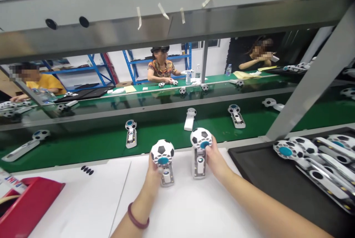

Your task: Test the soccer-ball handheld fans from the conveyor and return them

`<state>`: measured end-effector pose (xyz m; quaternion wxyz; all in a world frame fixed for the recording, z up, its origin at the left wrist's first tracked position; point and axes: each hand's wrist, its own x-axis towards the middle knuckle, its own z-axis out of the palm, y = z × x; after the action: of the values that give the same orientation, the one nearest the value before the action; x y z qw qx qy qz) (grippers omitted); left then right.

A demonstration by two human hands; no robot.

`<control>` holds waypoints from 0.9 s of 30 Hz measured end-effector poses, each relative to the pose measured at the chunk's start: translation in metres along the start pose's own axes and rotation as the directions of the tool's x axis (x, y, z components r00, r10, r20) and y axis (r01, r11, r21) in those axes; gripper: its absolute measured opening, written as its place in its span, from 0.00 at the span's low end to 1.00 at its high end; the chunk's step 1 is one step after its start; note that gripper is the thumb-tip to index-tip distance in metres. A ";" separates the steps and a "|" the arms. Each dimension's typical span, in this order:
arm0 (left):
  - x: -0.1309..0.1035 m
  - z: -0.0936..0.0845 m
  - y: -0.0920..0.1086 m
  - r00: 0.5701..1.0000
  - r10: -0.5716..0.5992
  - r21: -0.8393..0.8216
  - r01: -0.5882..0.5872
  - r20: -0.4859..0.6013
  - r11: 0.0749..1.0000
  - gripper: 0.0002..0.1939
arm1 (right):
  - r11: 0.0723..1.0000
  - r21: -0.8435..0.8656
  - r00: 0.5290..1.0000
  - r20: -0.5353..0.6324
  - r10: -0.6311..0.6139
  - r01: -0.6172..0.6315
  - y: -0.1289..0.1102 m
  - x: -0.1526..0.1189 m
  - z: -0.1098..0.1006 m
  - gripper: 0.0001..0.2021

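Two white devices with football-patterned round heads stand over the white work surface (191, 208). My left hand (154, 171) is wrapped round the left football device (162, 153), whose blue oval and clear lower body face me. On the right, my right hand (215, 154) grips the right football device (201, 138) near its blue oval, with the fingers partly hidden behind it. The two devices are a short distance apart. Beyond them, more football devices, such as a white one (189, 119), lie on the green conveyor belt (158, 130).
A black tray (249, 160) at the right holds several football devices (318, 167). Several black ovals (87, 170) lie at the left, near a red bin (33, 208). A metal frame post (305, 75) slants down at the right. Three people sit across the belt.
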<state>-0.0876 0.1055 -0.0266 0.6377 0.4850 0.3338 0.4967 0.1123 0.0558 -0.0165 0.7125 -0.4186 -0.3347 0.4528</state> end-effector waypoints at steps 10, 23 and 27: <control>-0.005 0.004 -0.010 0.927 -0.311 -0.114 0.339 0.212 0.934 0.25 | 0.880 0.048 0.865 0.217 0.453 -0.472 0.021 -0.007 0.009 0.21; -0.006 0.007 -0.003 0.904 -0.379 -0.063 0.398 0.200 0.915 0.26 | 0.870 0.066 0.853 0.245 0.460 -0.488 0.019 -0.014 0.012 0.32; -0.006 0.006 -0.004 0.912 -0.355 -0.051 0.372 0.205 0.927 0.28 | 0.876 0.088 0.859 0.262 0.439 -0.475 0.020 -0.014 0.013 0.32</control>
<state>-0.0824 0.0975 -0.0284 0.7690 0.4312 0.3331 0.3344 0.0891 0.0516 -0.0305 0.5692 -0.3752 -0.2725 0.6790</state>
